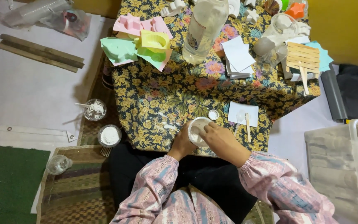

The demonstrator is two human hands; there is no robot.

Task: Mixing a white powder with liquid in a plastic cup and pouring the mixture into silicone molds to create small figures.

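A low tabletop (162,99) covered in a yellow-and-blue flowered cloth fills the middle and upper centre of the frame. At the lower right stands a large translucent plastic crate (336,157) with pale shapes stacked inside. In the upper left, on the white floor covering, lie two dark wooden slats (38,52) side by side, and above them a crumpled clear plastic bag (46,16).

On the tabletop, at the top centre, a clear plastic bottle (204,29) stands with its cap out of view. Left of it sits a heap of pastel moulds (139,43) in pink, green and yellow. Right of the bottle lies a stack of white paper sheets (238,56), and further right a small panel of flat wooden sticks (302,56) rests on blue paper.

Near the front edge of the tabletop, lower centre, a small white cup (196,129) holds white paste. The left hand (182,143) wraps around the cup's left side, its grip closed on the cup. The right hand (220,139) lies over the cup's right rim with fingers bent into it; whether it pinches anything there cannot be told. Just above the cup sits a small round lid (213,115), and to the right a white paper square (243,114) carries a thin wooden stick (247,126).

On the mat at the left stand two small glass bowls (109,135) of white powder.
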